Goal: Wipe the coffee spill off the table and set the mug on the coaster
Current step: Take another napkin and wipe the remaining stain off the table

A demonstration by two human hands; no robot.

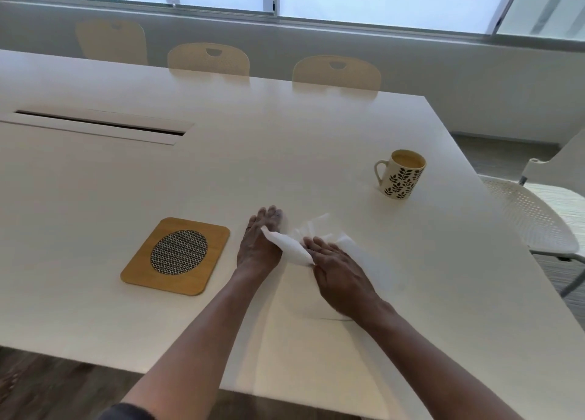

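A white paper towel lies crumpled on the white table between my hands. My left hand rests flat with straight fingers on its left part. My right hand presses on its right part, fingers fairly straight, with a fold of towel against the thumb. The cream mug with a dark leaf pattern stands upright at the far right, coffee inside, handle to the left. A square wooden coaster with a round mesh centre lies left of my left hand. No spill shows; the towel covers that spot.
A long cable slot is set into the table at the left. Beige chairs stand along the far side, and a white perforated chair sits at the right edge. The table's near edge runs under my forearms.
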